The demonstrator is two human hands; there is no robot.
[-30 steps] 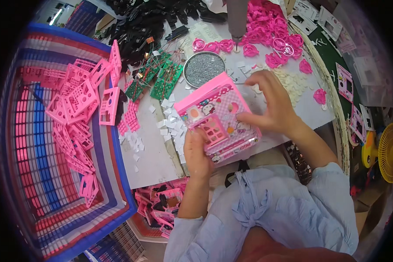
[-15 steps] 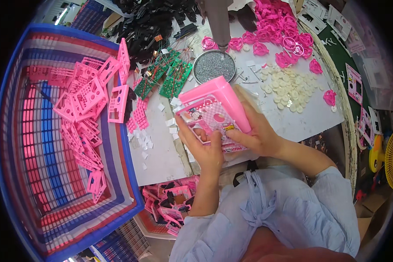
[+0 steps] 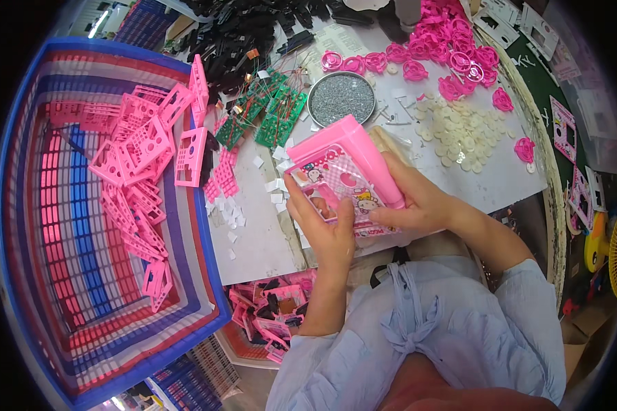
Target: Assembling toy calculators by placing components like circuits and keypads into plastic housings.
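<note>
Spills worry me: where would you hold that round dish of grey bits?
Probably take the dish by its right rim, from the right: green boards lie close on the left and the pink case crowds the near side. It's open and full of grey bits, so the grip should hold it level.

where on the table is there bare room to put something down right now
Two patches of table look bare: one at the front, between the white squares and the left hand; another beside the right hand, below the cream discs. It is crowded at the back, with black parts, green circuit boards and pink ring-shaped parts.
</note>
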